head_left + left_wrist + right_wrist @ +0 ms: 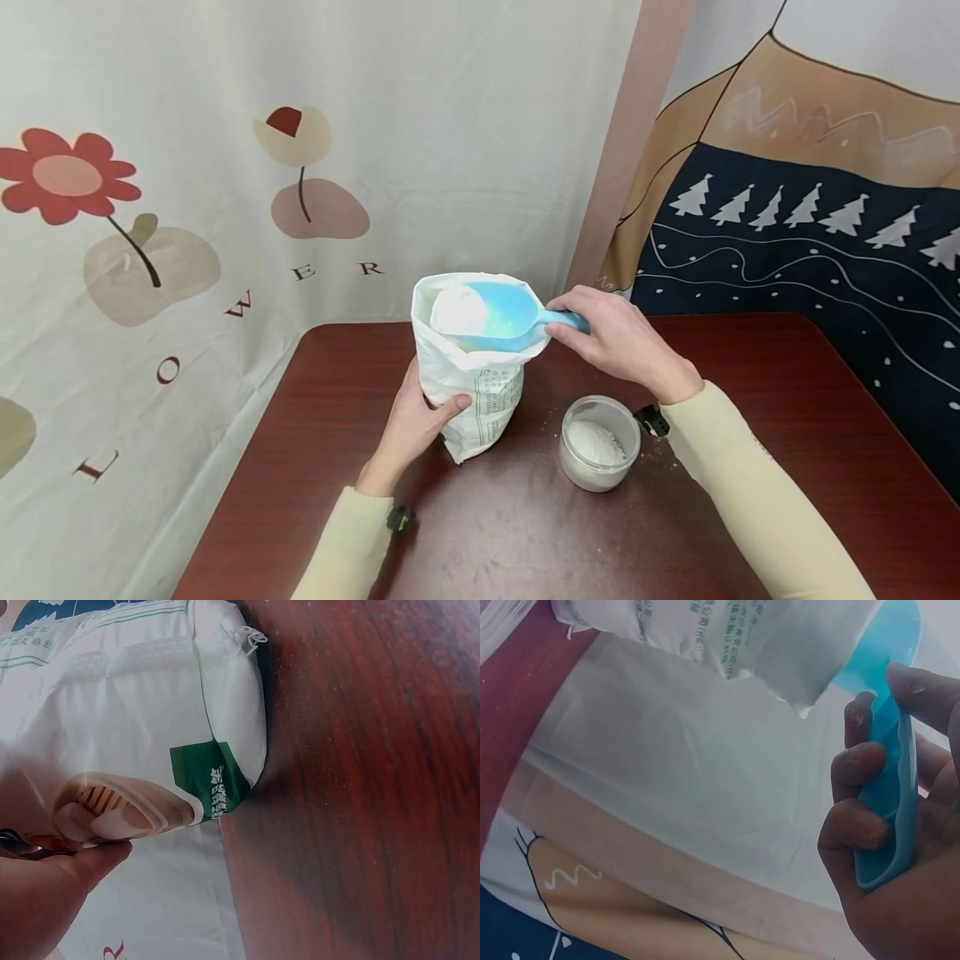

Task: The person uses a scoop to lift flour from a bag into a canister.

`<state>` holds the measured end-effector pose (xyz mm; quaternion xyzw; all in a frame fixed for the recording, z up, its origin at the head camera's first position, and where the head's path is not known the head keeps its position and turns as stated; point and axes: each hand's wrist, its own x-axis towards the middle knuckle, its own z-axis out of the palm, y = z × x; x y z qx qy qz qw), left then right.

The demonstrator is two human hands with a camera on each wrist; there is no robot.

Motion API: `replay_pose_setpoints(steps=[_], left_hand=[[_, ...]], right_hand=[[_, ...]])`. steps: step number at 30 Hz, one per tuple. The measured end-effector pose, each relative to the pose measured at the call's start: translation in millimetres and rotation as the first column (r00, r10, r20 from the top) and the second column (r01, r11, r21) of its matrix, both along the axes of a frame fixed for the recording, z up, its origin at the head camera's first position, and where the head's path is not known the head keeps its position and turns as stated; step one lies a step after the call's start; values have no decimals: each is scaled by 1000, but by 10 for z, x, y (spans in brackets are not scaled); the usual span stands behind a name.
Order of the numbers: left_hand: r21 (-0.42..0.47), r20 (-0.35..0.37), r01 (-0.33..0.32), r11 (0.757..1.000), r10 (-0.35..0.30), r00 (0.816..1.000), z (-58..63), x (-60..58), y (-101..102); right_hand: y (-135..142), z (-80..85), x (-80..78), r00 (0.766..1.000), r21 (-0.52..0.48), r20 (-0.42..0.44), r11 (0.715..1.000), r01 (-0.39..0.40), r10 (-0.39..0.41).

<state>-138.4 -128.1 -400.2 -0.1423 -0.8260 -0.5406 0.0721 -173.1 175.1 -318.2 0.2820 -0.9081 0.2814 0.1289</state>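
A white flour bag [468, 392] with green print stands on the table, its top wide open. My left hand [414, 421] grips its side, thumb across the front; in the left wrist view a fingertip presses the bag [127, 705] beside a printed picture. My right hand [618, 333] holds a blue scoop [510, 312] by the handle. White powder [459, 310] fills the scoop's front end, which lies over the bag's mouth. In the right wrist view, fingers [859, 761] curl round the scoop handle [889, 787]. Below my right wrist sits a clear round jar [576, 467] partly filled with white powder.
The dark red wooden table [495, 533] has specks of powder around the jar. Behind it hangs a pale curtain [465, 150] with flower prints. A cloth with mountains and trees [787, 250] hangs at the right.
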Motion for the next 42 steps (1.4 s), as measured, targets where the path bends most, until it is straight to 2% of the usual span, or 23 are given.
replay_pose_setpoints(steps=[15, 22, 32, 42], left_hand=[[-5, 5, 2, 1000, -2, 1000, -29, -20, 0], [-20, -24, 5, 1000, -6, 1000, -415, -229, -121], [-29, -23, 4, 1000, -5, 1000, -420, -232, -126], [-24, -32, 7, 1000, -7, 999, -444, -240, -139]], right_hand=[[77, 10, 49, 1000, -77, -8, 997, -6, 5], [123, 63, 74, 1000, -86, -25, 996, 6, -8], [220, 111, 138, 999, -104, -18, 994, 24, -26], [381, 180, 286, 996, -101, -46, 992, 69, -74]])
